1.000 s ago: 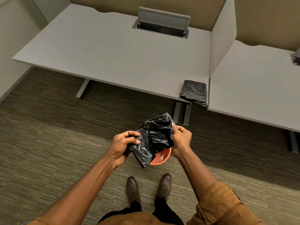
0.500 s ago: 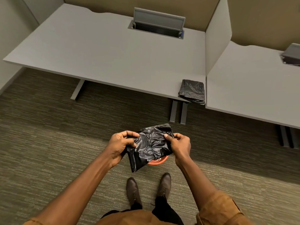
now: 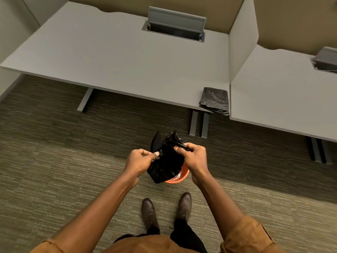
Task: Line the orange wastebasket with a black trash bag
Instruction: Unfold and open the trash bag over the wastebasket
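Carpeted cubicle floor (image 3: 54,179); both hands' grip on unlabelled black trash bag (image 3: 166,165).

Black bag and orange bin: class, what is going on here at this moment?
A person stands over an orange wastebasket on the carpet, holding a crumpled black trash bag above it. The left hand and right hand each pinch the bag near its top. The bag is not yet inside the basket. More folded bags lie on the desk.
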Demonstrator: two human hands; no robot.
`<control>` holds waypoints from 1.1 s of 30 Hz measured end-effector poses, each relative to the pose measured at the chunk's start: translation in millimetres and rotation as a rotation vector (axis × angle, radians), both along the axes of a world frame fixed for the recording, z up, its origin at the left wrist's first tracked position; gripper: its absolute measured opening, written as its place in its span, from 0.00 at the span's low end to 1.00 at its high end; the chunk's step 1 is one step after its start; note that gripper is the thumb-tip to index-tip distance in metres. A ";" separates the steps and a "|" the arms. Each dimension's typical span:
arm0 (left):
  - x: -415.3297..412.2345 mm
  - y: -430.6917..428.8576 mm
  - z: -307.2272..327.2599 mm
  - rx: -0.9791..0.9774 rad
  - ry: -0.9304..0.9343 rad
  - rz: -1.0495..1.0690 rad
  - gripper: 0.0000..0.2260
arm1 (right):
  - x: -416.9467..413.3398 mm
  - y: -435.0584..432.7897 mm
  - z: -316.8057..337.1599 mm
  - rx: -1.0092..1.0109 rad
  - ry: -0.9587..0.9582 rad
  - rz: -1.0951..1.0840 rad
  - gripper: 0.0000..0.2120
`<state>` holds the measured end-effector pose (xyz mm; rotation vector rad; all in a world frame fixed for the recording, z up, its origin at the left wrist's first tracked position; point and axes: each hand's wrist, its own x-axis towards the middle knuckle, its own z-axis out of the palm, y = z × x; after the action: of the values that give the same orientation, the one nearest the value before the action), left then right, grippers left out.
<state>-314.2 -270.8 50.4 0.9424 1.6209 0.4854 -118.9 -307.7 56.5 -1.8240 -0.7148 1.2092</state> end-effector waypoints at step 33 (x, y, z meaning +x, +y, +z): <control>15.7 -2.0 26.0 0.198 -0.177 0.032 0.11 | 2.2 -39.6 -15.4 0.381 -0.623 0.005 0.22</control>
<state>-298.5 -272.9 76.4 0.9918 1.4479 0.7418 -116.7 -347.3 41.1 -1.8615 -1.1989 0.4387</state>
